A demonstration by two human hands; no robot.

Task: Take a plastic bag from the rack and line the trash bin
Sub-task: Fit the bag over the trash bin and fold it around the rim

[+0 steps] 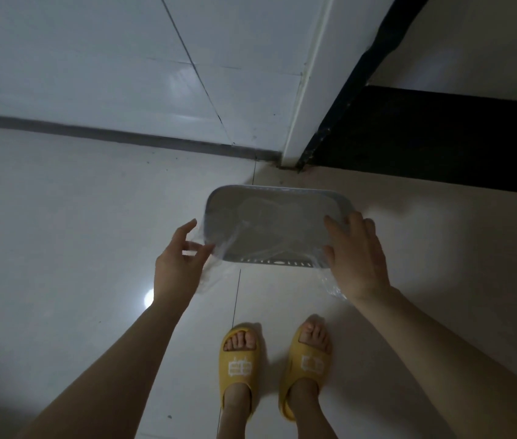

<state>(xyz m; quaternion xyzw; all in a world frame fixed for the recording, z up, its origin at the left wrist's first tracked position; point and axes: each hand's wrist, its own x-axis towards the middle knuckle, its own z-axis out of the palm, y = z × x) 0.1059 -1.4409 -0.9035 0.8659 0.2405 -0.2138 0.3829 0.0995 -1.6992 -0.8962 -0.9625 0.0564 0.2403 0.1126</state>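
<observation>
Over rounded grey bin [269, 189], clear crinkly bag [212, 273]; L hand [177, 264] pinch on it, R hand [356, 258] flat.

Pale glossy floor tiles [60, 248] (one lamp glare), white tiled wall [92, 58], black skirting [441, 137]

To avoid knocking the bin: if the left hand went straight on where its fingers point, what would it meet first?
Likely the trash bin's left rim, just past the clear plastic bag the left hand holds; depth is unclear.
</observation>
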